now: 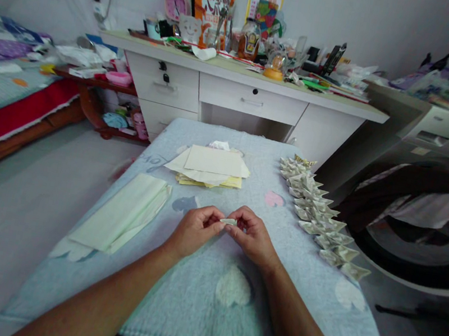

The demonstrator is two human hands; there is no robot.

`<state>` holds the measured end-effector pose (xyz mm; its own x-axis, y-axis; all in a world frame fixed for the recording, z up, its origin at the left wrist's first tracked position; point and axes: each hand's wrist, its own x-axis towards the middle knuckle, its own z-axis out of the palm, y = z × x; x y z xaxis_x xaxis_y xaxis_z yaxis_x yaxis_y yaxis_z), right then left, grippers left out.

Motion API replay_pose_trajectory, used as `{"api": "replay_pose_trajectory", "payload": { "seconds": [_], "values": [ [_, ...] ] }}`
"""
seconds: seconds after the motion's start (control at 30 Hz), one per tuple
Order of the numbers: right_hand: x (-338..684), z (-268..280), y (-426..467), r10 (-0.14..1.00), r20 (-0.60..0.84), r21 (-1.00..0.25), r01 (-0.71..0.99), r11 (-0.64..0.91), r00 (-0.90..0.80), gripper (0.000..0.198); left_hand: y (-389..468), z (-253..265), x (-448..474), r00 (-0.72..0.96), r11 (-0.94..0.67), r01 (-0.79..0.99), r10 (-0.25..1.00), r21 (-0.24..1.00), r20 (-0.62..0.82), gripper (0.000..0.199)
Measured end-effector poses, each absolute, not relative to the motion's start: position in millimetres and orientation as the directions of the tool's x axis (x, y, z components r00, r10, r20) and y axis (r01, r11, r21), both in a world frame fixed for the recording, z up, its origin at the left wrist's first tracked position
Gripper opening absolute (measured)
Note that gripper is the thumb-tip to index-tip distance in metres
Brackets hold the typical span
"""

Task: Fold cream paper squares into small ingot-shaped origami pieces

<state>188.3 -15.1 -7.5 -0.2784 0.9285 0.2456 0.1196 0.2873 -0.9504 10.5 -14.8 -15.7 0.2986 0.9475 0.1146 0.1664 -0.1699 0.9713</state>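
Observation:
A small folded piece of pale paper (pixel 228 221) is pinched between my two hands above the middle of the cloth-covered table. My left hand (pixel 198 229) grips its left end with thumb and forefinger. At the right end, the thumb and fingers of my right hand (pixel 254 236) are closed on it. Beyond my hands lies a stack of cream paper sheets (pixel 214 162), with yellowish ones underneath. To the left rests a folded pile of pale green paper (pixel 121 211). Along the right side runs a row of several folded paper boats (pixel 314 208), set close together.
A light blue patterned cloth (pixel 195 299) covers the table. Behind it stands a white desk (pixel 253 96) crowded with jars, a pink clock (pixel 175 7) and an orange bag (pixel 212 1). A washing machine (pixel 433 144) is at the right, a bed (pixel 12 83) at the left.

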Motion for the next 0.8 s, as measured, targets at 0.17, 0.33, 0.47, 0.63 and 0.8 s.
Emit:
{"api": "replay_pose_trajectory", "payload": {
  "seconds": [0.17, 0.33, 0.47, 0.63, 0.8],
  "values": [
    [184.8, -12.0, -13.7, 0.951, 0.102, -0.988, -0.140, 0.063, -0.292, 0.026, -17.3, -10.7, 12.2, 0.229, -0.168, 0.095, 0.963, 0.981, 0.143, 0.023],
    [180.9, -10.9, -15.0, 0.964, 0.042, -0.969, -0.244, -0.024, -0.264, 0.028, -16.5, -12.3, 15.2, 0.251, -0.145, 0.033, 0.959, 0.989, 0.132, 0.021],
    [177.8, -11.1, -16.4, 0.962, 0.055, -0.949, -0.314, -0.034, -0.269, 0.027, -14.5, -16.8, 16.8, 0.247, -0.175, 0.088, 0.958, 0.981, 0.149, 0.017],
    [174.8, -13.0, -17.1, 0.952, 0.028, -0.926, -0.367, -0.090, -0.306, 0.031, -16.6, -13.0, 16.5, 0.230, -0.382, 0.273, 0.917, 0.883, 0.325, 0.010],
    [171.2, -11.8, -18.0, 0.946, 0.011, -0.921, -0.371, -0.117, -0.325, 0.032, -16.7, -10.8, 17.7, 0.225, -0.448, 0.349, 0.893, 0.823, 0.390, 0.011]
  ]
}}
